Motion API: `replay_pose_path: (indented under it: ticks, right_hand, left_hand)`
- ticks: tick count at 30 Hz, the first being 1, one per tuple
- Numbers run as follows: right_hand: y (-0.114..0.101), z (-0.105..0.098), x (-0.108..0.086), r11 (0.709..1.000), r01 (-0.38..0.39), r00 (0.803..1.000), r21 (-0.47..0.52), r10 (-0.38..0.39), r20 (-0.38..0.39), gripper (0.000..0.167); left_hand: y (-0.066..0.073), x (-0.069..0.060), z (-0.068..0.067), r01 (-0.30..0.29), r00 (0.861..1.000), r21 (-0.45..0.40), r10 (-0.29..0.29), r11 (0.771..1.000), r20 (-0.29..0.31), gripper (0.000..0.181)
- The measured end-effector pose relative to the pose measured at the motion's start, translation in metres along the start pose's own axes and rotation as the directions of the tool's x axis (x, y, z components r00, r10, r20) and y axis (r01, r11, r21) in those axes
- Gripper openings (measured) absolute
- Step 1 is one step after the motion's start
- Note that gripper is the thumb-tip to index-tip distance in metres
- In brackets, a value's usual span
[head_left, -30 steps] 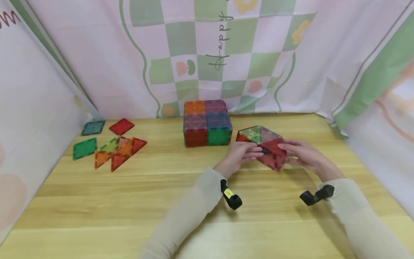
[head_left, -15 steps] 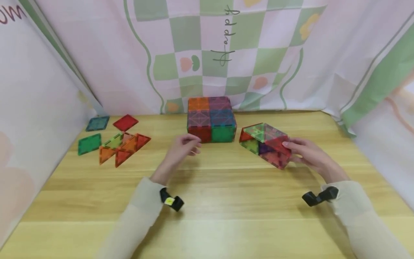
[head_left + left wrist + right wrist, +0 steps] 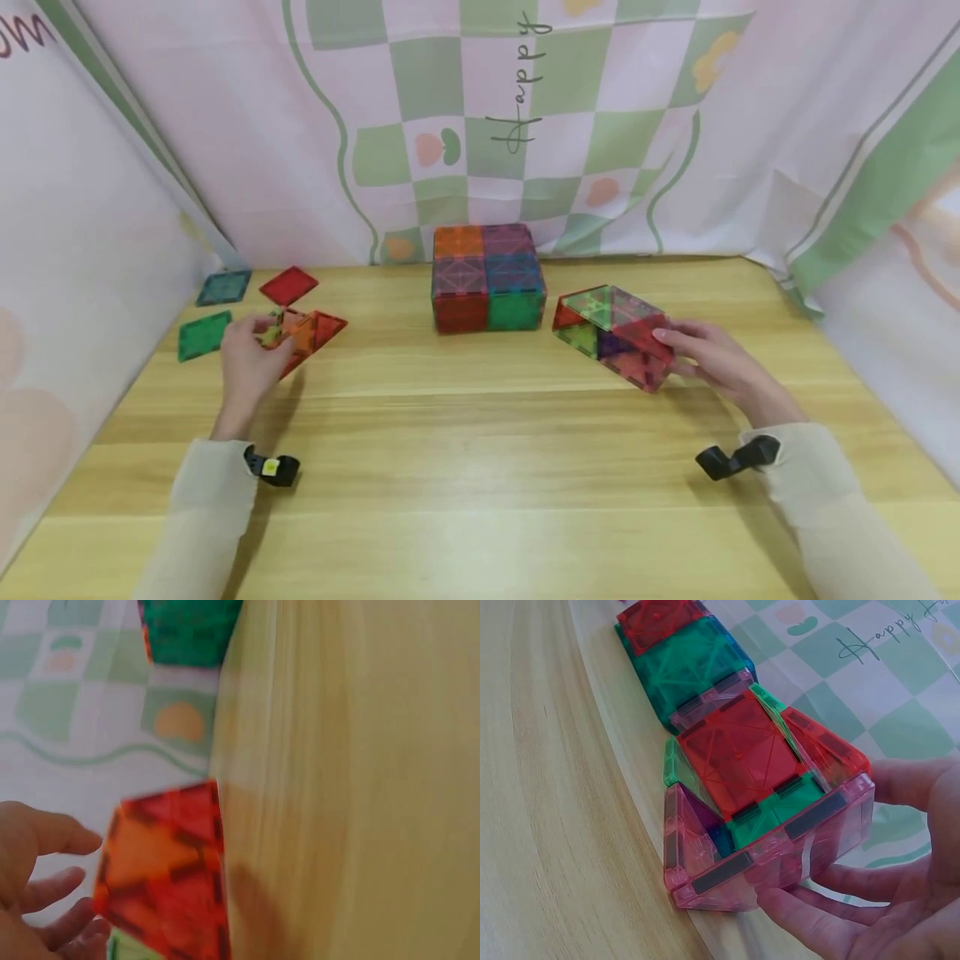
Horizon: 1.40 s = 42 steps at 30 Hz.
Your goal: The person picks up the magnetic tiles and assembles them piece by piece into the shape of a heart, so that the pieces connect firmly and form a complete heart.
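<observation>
My left hand (image 3: 251,358) is over a group of flat triangular magnetic tiles (image 3: 318,327), red, orange and light green, at the table's left. In the left wrist view, the orange and red tiles (image 3: 169,862) are beside its spread thumb and fingers (image 3: 64,832), which are apart from each other. My right hand (image 3: 708,362) holds the right end of a hollow magnetic-tile structure (image 3: 615,308) of translucent red, pink and green tiles. Its thumb is on the upper red panel. In the right wrist view, fingertips (image 3: 799,915) touch the pink end panel (image 3: 780,847).
A block of joined square tiles (image 3: 487,283), orange, purple, blue, red and green, stands at the back middle of the wooden table (image 3: 480,467). A teal tile (image 3: 223,287), a red tile (image 3: 288,286) and a green tile (image 3: 204,336) lie far left. Patterned cloth (image 3: 420,108) hangs behind.
My left hand has left the tile structure and swung left across the table to the triangular tiles. The right hand has stayed at the structure.
</observation>
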State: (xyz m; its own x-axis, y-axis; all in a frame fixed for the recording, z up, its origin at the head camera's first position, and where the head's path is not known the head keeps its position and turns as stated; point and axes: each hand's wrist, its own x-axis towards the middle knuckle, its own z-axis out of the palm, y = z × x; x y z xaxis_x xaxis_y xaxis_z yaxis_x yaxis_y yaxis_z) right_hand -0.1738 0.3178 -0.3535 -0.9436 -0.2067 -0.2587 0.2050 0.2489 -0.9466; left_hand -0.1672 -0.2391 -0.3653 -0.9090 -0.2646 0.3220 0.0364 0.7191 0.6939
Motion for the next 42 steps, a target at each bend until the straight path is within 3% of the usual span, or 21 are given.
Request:
replay_pose_path:
  ticks: [4,8,15,20,24,30,37,42]
  right_hand:
    - [0.0,0.001,0.0,1.0,-0.006,1.0,-0.013,0.006,-0.005,0.062]
    - [0.0,0.001,0.0,1.0,-0.011,1.0,-0.026,0.011,-0.01,0.068]
    - [0.0,0.002,-0.001,1.0,-0.01,1.0,-0.026,0.009,-0.018,0.071]
    - [0.0,0.002,-0.001,1.0,-0.016,1.0,-0.025,0.016,-0.02,0.072]
    - [0.0,0.002,-0.001,1.0,-0.017,1.0,-0.023,0.017,-0.024,0.072]
    - [0.001,0.002,-0.001,0.999,-0.014,0.999,-0.034,0.013,-0.029,0.074]
    - [0.001,0.002,-0.001,0.999,-0.011,1.0,-0.04,0.01,-0.027,0.076]
    - [0.001,0.002,-0.001,0.999,-0.013,1.0,-0.046,0.012,-0.023,0.076]
  left_hand:
    - [-0.013,0.004,-0.006,-0.005,0.995,0.038,0.001,0.999,0.095,0.041]
    - [-0.021,0.006,-0.005,-0.044,0.989,0.055,0.035,0.998,0.143,0.037]
    - [-0.024,0.007,0.001,-0.123,0.989,0.052,0.117,0.991,0.091,0.028]
    - [-0.019,0.005,0.005,-0.111,0.99,0.051,0.106,0.993,0.093,0.029]
    - [-0.012,0.001,0.008,-0.096,0.99,0.046,0.09,0.994,0.105,0.029]
    - [0.004,-0.007,0.017,-0.152,0.979,-0.001,0.151,0.988,0.136,0.025]
    - [0.036,-0.02,0.031,-0.213,0.947,-0.094,0.229,0.973,0.226,0.021]
    - [0.058,-0.029,0.043,-0.225,0.919,-0.156,0.263,0.962,0.294,0.021]
